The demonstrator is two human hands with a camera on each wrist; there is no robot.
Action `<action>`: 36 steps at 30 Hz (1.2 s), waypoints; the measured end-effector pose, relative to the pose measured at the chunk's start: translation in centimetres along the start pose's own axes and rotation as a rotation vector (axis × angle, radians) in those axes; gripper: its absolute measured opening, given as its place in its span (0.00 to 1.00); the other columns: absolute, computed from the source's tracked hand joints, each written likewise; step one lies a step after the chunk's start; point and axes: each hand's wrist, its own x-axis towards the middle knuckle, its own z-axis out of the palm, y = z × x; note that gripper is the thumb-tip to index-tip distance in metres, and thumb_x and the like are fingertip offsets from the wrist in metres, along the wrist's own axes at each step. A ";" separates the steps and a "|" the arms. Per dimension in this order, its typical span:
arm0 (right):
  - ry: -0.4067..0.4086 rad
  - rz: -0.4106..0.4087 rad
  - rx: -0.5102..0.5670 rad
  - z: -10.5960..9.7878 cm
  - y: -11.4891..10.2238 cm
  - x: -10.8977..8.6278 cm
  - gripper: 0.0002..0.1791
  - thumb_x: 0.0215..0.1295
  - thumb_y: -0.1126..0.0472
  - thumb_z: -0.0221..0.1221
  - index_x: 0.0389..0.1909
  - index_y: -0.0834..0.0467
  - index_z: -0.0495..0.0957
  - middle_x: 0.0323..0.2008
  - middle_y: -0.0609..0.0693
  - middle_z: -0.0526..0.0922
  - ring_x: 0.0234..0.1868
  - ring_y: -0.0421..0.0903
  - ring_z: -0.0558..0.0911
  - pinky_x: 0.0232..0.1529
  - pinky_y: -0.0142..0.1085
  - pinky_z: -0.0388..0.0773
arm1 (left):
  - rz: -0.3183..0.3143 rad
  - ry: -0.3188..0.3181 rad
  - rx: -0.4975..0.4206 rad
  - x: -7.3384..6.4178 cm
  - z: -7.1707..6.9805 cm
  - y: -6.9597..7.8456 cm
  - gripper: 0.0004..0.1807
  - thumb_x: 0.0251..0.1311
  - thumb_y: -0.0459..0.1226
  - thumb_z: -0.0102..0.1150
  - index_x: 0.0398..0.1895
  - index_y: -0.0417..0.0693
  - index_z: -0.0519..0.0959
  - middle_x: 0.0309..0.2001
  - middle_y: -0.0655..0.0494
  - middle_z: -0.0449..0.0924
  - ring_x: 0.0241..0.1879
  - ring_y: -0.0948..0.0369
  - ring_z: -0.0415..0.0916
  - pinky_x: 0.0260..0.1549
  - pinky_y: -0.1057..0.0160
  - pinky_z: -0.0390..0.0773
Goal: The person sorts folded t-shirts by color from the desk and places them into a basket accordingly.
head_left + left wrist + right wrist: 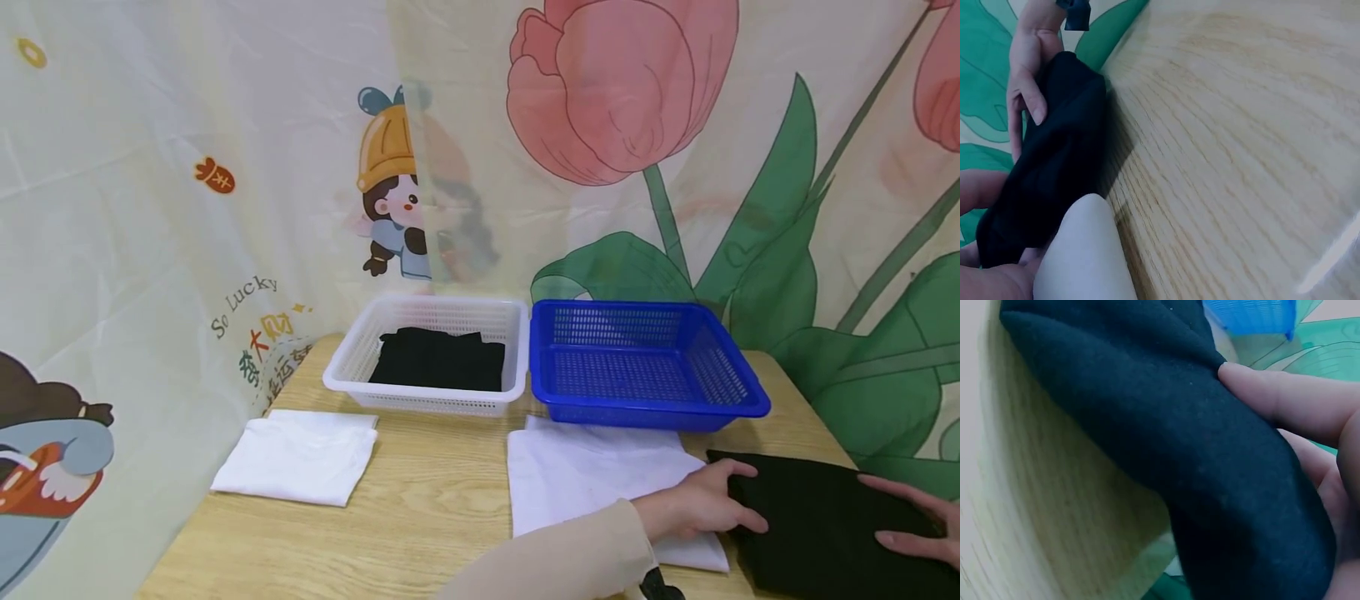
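A folded black cloth lies at the right end of the table, one edge bulging in the left wrist view. My left hand grips its left side, thumb and fingers spread along the edge; the left wrist view shows these fingers at the lower left. At the opposite side, my right hand holds the cloth, partly cut off by the frame. In the right wrist view, the right thumb and fingers pinch a thick fold. A folded white cloth lies partly under my left forearm.
Behind stand a white basket containing a folded black cloth and a blue basket with nothing in it. Another folded white cloth lies at the left on the wooden table. A printed curtain hangs behind.
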 end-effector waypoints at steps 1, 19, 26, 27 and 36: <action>0.014 -0.012 0.004 0.0 -0.2 -0.1 0.58 0.76 0.45 0.64 0.77 0.82 0.39 0.68 0.84 0.64 0.43 0.21 0.75 0.44 0.39 0.83 | 0.009 0.013 -0.001 -0.1 0.0 0.1 0.31 0.60 0.26 0.74 0.60 0.67 0.81 0.60 0.70 0.78 0.53 0.72 0.73 0.52 0.66 0.80; 0.190 -0.073 0.038 -0.6 -11.8 -3.4 0.59 0.74 0.46 0.67 0.83 0.73 0.37 0.69 0.85 0.59 0.49 0.36 0.83 0.43 0.44 0.84 | 0.179 0.011 -0.117 -4.1 -6.6 0.9 0.31 0.61 0.30 0.71 0.63 0.71 0.80 0.52 0.70 0.79 0.45 0.70 0.76 0.43 0.66 0.80; -0.016 0.021 0.409 2.7 -18.3 -4.3 0.58 0.79 0.44 0.61 0.86 0.57 0.27 0.77 0.82 0.44 0.69 0.80 0.66 0.54 0.52 0.85 | 0.199 -0.037 -0.179 -6.7 -11.9 -1.2 0.29 0.65 0.30 0.71 0.66 0.65 0.78 0.49 0.64 0.82 0.44 0.66 0.81 0.43 0.64 0.83; -0.039 0.027 0.454 3.3 -19.1 -4.3 0.58 0.79 0.45 0.61 0.86 0.56 0.27 0.78 0.80 0.42 0.70 0.79 0.66 0.55 0.51 0.85 | 0.205 -0.042 -0.175 -7.1 -12.7 -1.6 0.30 0.65 0.29 0.70 0.66 0.64 0.78 0.49 0.63 0.82 0.44 0.65 0.81 0.42 0.63 0.84; -0.109 -0.065 0.663 8.4 -25.0 -3.3 0.52 0.77 0.54 0.65 0.87 0.53 0.39 0.83 0.70 0.44 0.77 0.69 0.62 0.58 0.44 0.83 | 0.206 -0.044 -0.151 -10.7 -19.7 -4.6 0.32 0.65 0.26 0.67 0.71 0.55 0.75 0.57 0.53 0.80 0.49 0.57 0.83 0.49 0.55 0.86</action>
